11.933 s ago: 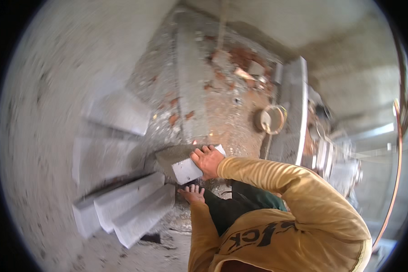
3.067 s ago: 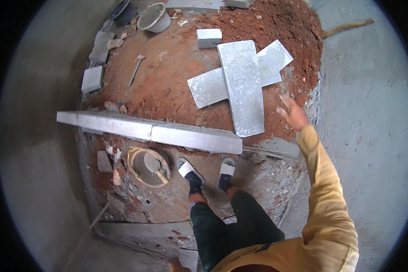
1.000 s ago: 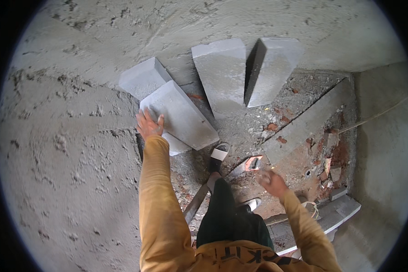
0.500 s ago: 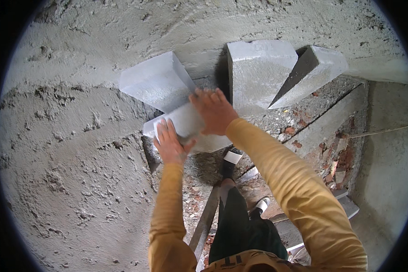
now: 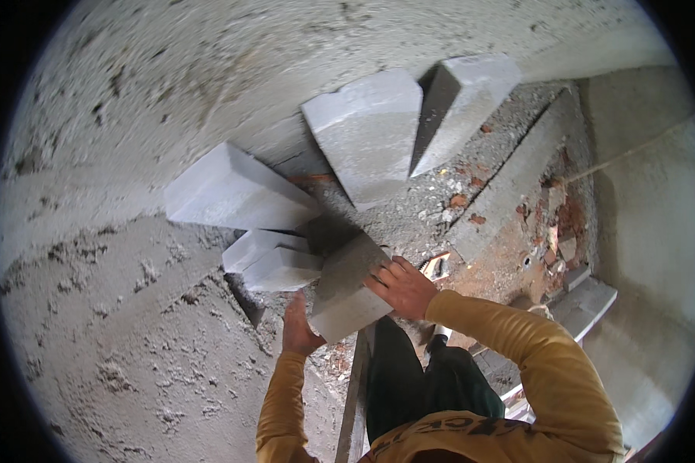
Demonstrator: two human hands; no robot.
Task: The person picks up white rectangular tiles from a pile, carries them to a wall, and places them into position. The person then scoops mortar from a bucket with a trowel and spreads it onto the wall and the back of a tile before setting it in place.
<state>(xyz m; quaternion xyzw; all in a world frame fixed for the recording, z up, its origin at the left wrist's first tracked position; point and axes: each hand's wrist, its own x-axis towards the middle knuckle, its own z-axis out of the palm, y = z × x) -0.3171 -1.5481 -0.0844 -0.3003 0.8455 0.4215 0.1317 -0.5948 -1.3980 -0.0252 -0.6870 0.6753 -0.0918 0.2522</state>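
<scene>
Both my hands grip a pale grey block (image 5: 340, 274) held over my legs. My right hand (image 5: 401, 287) is closed over its right side, while my left hand (image 5: 297, 328) holds its near left corner, thumb along the edge. Just left of the held block are two smaller stacked pieces (image 5: 278, 266). Three larger grey pieces, a left one (image 5: 224, 185), a middle one (image 5: 363, 131) and a narrow right one (image 5: 463, 100), lean at the base of the rough plastered wall. A saw (image 5: 438, 264) with an orange handle lies beyond my right hand, partly hidden.
A long concrete strip (image 5: 502, 185) crosses rubble with brick pieces (image 5: 571, 216) to the right. A thin pole (image 5: 629, 150) leans against the right wall (image 5: 633, 216). A low ledge of slabs (image 5: 587, 305) is at the lower right, and rough plastered masonry (image 5: 147, 347) fills the left.
Since half a second ago both hands have moved down and toward me with a block, now darker side up and away from the stacked pieces. The view has shifted slightly.
</scene>
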